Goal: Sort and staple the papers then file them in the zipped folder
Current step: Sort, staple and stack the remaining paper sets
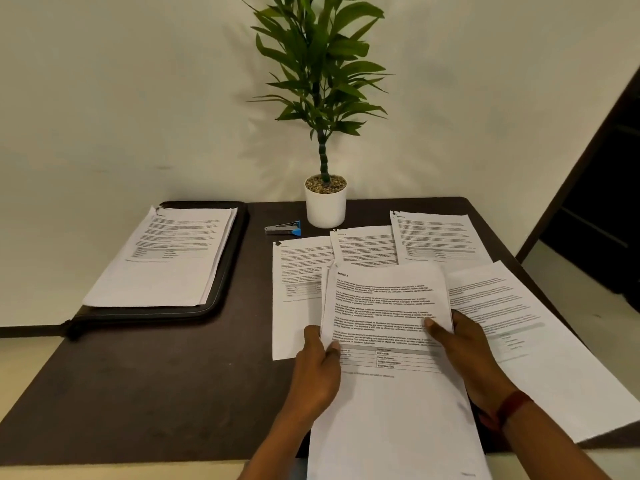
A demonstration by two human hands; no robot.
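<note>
Left hand (317, 368) and right hand (467, 362) each pinch a side edge of the paper stack (388, 306) above the table (138, 375); light, floppy, likely to fan apart, it seems best held by both edges.

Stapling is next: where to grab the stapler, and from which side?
Probably pinch the stapler across its long metal body, mid-length, coming from above. It lies flat, lengthwise left to right, blue end toward the white pot, so that end is crowded; both long sides look free.
</note>
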